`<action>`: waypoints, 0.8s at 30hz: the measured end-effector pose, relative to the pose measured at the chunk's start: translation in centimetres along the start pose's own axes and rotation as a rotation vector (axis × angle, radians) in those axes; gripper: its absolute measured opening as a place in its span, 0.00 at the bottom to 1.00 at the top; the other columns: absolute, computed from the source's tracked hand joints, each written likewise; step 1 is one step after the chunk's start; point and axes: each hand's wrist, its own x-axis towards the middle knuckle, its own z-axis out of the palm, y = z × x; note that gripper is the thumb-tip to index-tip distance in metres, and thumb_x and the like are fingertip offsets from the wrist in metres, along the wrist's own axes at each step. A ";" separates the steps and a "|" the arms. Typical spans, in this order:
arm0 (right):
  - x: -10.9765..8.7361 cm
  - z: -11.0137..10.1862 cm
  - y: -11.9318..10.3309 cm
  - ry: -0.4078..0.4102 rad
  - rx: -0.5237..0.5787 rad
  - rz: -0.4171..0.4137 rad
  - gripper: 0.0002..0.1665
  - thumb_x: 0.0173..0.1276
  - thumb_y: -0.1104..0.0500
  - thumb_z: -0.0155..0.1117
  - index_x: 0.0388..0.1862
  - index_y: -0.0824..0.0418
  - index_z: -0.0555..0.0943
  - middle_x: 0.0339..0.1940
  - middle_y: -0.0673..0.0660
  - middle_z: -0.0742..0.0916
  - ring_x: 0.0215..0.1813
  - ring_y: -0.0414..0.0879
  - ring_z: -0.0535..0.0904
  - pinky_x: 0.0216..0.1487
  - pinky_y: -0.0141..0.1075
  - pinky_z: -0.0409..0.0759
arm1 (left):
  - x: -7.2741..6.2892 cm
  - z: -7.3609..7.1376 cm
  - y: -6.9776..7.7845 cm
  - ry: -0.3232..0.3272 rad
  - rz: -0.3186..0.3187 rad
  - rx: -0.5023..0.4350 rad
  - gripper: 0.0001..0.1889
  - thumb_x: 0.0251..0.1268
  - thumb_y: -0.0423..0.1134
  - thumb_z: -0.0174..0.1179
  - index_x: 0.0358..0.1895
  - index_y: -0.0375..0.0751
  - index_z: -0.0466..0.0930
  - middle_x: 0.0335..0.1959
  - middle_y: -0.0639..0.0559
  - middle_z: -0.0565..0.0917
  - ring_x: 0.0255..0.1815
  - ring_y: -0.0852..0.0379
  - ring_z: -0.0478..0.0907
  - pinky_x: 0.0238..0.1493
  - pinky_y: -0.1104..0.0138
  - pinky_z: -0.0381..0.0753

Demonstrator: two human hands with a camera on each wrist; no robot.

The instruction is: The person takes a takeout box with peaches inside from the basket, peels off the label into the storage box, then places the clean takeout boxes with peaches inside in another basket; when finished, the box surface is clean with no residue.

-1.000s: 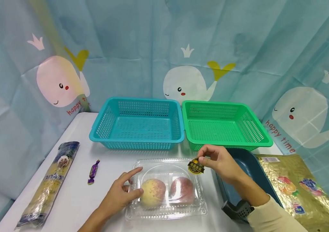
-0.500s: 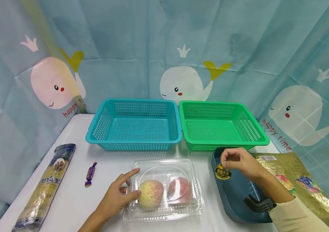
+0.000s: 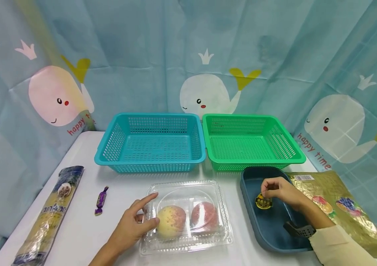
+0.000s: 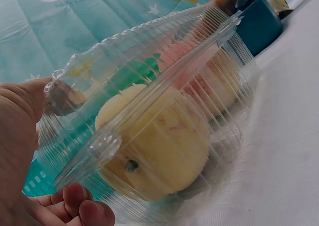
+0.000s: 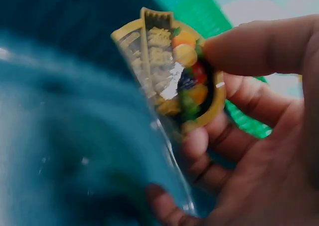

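Note:
A clear plastic fruit box (image 3: pixel 205 242) lies closed on the white table, with two peaches, one yellow and red (image 3: pixel 171 221), one redder (image 3: pixel 205 217), inside. My left hand (image 3: pixel 132 223) holds the box at its left end; in the left wrist view the thumb and curled fingers are at the rim of the box (image 4: pixel 164 24). Over the dark blue tray (image 3: pixel 253 218), my right hand (image 3: pixel 279 192) pinches a round black and gold fruit sticker (image 3: pixel 263 201) between thumb and fingertips. Printed fruit shows on the sticker (image 5: pixel 187 81) in the right wrist view.
A blue basket (image 3: pixel 155 162) and a green basket (image 3: pixel 258 161) stand side by side at the back. At the left lie a long noodle-like packet (image 3: pixel 50 218) and a purple wrapped candy (image 3: pixel 101 200). A gold fruit-printed bag (image 3: pixel 348 218) lies right of the tray.
My right hand has carried the sticker rightward from beside the fruit box to over the dark blue tray, then slightly lower. My left hand stays at the box's left end.

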 end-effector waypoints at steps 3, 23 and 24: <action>0.2 0.1 0.8 -0.014 -0.040 0.043 0.03 0.62 0.72 0.60 0.30 0.67 0.77 0.26 0.57 0.80 0.27 0.45 0.75 0.30 0.39 0.78 | 0.0 0.0 0.0 0.000 0.004 -0.001 0.36 0.59 0.33 0.67 0.72 0.43 0.64 0.43 0.34 0.65 0.25 0.54 0.77 0.19 0.64 0.80; 1.0 1.5 2.7 -0.035 -0.356 -0.038 0.09 0.56 0.72 0.67 0.30 0.61 0.78 0.24 0.48 0.78 0.24 0.37 0.71 0.23 0.31 0.72 | 0.1 0.1 -0.1 0.025 0.015 0.017 0.36 0.57 0.32 0.68 0.71 0.42 0.66 0.42 0.35 0.67 0.31 0.49 0.78 0.26 0.61 0.83; 1.0 1.5 2.7 -0.033 -0.371 -0.036 0.09 0.56 0.72 0.68 0.31 0.61 0.78 0.23 0.48 0.78 0.24 0.37 0.70 0.23 0.32 0.72 | 0.0 0.1 -0.1 0.029 0.015 0.020 0.35 0.57 0.32 0.68 0.70 0.42 0.66 0.43 0.35 0.67 0.32 0.48 0.78 0.26 0.61 0.83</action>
